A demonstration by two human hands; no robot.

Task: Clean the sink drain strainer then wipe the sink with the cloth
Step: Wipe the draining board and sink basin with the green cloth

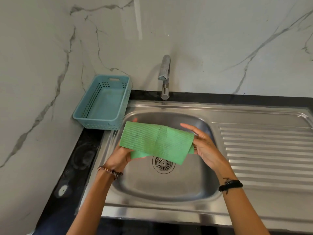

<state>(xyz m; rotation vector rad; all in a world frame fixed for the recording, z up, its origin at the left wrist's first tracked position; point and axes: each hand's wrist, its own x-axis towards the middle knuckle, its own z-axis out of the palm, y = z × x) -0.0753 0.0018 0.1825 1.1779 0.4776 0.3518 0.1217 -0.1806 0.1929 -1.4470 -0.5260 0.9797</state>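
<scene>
Both hands, left (120, 156) and right (205, 146), pinch the ribbed green cloth (156, 141) above the steel sink (162, 187); round metal drain strainer (163, 164) sits seated, seemingly clean; wiping apparently not yet begun.

Both hands hold a green ribbed cloth (156, 141) above the steel sink (162, 189). The left hand (121, 156) grips the cloth's lower left corner, its wrist wearing a beaded bracelet (110, 172). The right hand (205, 146) holds the folded right edge, with the upper fingers (188, 127) stretched out straight over it (a dark band (230, 184) circles that wrist). The drain strainer (163, 164) sits in the basin floor, partly hidden by the cloth. A blue basket (89, 106) stands on the dark bench (81, 160) at left, near the tap (165, 77). A ridged drainboard (267, 155) lies to the right.
</scene>
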